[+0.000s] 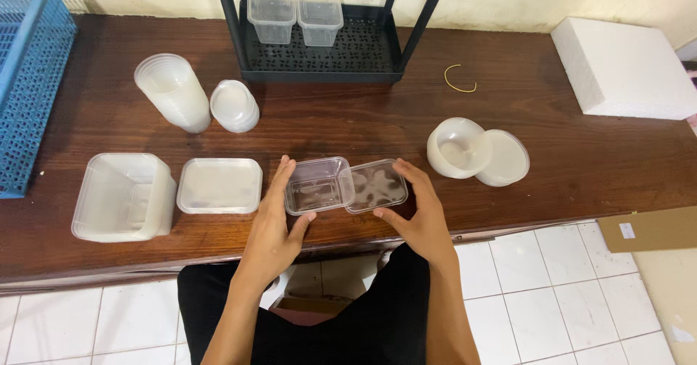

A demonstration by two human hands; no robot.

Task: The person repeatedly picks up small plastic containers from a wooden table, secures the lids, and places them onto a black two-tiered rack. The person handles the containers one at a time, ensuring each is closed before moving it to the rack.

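left hand [274,223] cups the clear rectangular container [318,185] at the table's [552,154] near edge, fingers along its left side, thumb below; right hand [420,216] grips the clear lid [375,186] touching the container's right side; stacked square tubs [123,197] and flat lids [219,185] lie left.

Clear glossy plastic container [317,185] on dark wood table [552,147].

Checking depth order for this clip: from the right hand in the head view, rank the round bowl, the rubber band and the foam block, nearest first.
From the right hand:
1. Round bowl, just beyond the hand, to its right.
2. Rubber band, farther back on the table.
3. Foam block, at the far right corner.
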